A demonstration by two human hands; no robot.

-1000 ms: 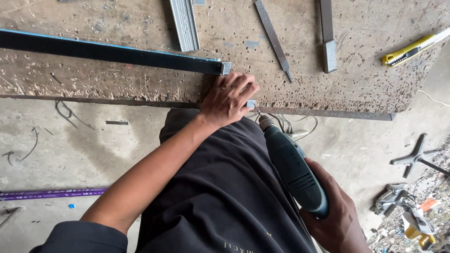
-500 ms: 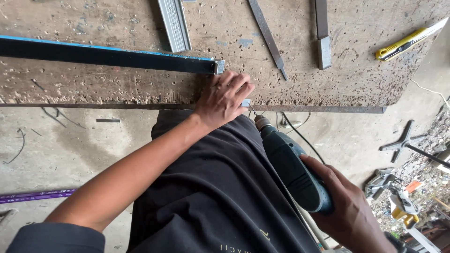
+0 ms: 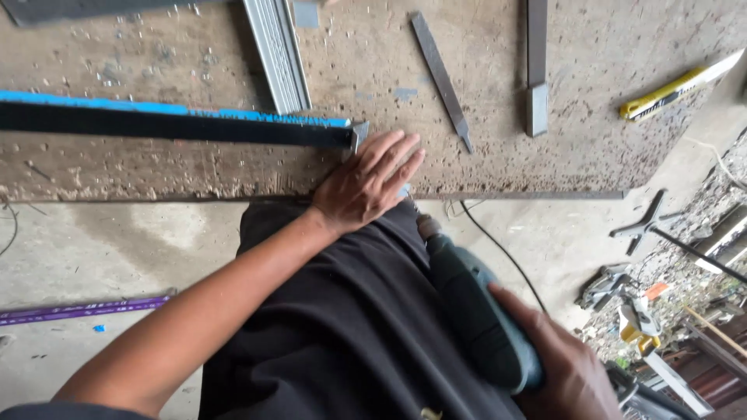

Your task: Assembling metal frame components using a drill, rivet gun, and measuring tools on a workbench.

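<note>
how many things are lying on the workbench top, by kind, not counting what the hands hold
Long dark bar with a blue edge: 1
Ribbed grey metal strip: 1
Flat metal file: 1
Grey metal bar: 1
Yellow utility knife: 1
Total: 5

The left hand rests on the bench edge by the dark bar's end; the right hand grips a teal power tool.

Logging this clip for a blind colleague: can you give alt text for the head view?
A person's left hand presses flat on a worn wooden workbench at the end of a black and blue bar, while the right hand holds a teal power drill low beside the lap.
</note>
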